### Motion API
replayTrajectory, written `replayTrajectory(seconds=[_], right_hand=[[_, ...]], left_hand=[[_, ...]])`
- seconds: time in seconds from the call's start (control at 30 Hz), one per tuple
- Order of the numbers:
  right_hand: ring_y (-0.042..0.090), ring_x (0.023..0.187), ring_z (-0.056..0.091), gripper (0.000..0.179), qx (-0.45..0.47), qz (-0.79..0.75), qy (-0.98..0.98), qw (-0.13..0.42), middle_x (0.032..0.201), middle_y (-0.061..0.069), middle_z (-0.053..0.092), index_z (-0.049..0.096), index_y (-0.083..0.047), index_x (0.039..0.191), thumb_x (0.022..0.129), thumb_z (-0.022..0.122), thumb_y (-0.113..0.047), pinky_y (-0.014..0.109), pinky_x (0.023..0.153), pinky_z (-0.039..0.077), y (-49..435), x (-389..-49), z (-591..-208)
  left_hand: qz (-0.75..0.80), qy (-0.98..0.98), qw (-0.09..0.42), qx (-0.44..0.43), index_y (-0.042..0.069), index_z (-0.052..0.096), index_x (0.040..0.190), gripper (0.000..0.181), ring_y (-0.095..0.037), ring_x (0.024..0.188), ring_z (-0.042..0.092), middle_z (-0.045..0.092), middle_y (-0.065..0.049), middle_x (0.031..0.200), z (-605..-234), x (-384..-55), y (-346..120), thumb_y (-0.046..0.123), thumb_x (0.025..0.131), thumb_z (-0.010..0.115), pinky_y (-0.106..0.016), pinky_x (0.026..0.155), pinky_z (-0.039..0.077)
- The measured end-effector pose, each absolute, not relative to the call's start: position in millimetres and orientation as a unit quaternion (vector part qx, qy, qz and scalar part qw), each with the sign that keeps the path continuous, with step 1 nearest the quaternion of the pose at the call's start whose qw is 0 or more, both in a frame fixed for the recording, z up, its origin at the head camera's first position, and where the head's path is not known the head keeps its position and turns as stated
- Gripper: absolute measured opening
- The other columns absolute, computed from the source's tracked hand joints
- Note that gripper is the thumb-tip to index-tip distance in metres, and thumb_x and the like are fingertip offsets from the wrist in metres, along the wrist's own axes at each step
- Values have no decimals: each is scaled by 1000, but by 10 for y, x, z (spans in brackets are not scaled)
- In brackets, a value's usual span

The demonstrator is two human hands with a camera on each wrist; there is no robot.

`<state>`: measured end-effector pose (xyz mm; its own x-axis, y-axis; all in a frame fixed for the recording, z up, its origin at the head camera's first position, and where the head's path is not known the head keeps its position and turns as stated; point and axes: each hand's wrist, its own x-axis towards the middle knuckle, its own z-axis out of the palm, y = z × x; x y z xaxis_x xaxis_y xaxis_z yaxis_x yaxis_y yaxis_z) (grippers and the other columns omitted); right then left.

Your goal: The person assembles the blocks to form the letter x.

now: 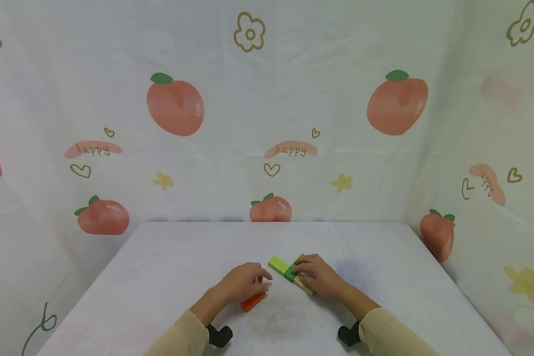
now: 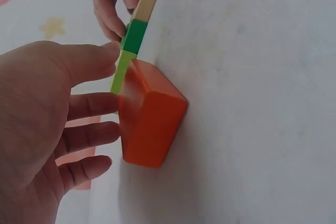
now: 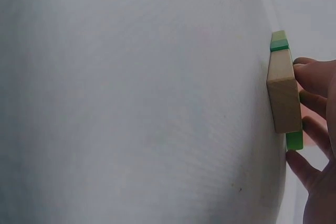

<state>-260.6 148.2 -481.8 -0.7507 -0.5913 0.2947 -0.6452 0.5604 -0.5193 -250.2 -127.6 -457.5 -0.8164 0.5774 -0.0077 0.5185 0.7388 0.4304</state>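
In the head view my left hand (image 1: 244, 283) hovers just behind an orange block (image 1: 253, 302) on the table, fingers loosely bent. The left wrist view has this left hand (image 2: 47, 108) beside the orange block (image 2: 147, 114), thumb apart from the fingers and nothing held. My right hand (image 1: 322, 278) grips a green block (image 1: 300, 258), its fingers hiding part of it. That block meets a row of a lime block (image 1: 277, 265), a dark green piece (image 1: 289, 275) and a wooden block (image 1: 304, 286). In the right wrist view the green block (image 3: 295, 140) shows past the wooden block (image 3: 284, 95).
A white cloth covers the table (image 1: 182, 247), with faint marks on it. Behind stands a white curtain (image 1: 231, 99) printed with fruit, hearts and flowers. Black wrist mounts (image 1: 220, 336) sit below both hands.
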Motion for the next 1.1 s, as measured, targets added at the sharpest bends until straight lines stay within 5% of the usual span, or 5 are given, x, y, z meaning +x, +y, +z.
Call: replayTrajectory(seconds=[0.57, 1.1], right_hand=[[29, 119, 48, 22, 355, 312, -880, 47, 124, 8, 60, 72, -12, 111, 92, 65, -7, 52, 98, 40, 1492, -2621, -4834], [30, 120, 48, 21, 363, 312, -877, 54, 124, 9, 60, 72, -12, 111, 92, 64, -8, 52, 98, 41, 1509, -2614, -4824]], left_hand=[[160, 932, 31, 323, 25, 72, 112, 33, -6, 75, 43, 48, 10, 88, -4646, -2348, -1385, 43, 85, 73, -20, 61, 40], [142, 940, 64, 303, 33, 67, 116, 35, -6, 75, 46, 47, 12, 87, -4684, -2286, -1394, 44, 83, 73, -21, 62, 42]])
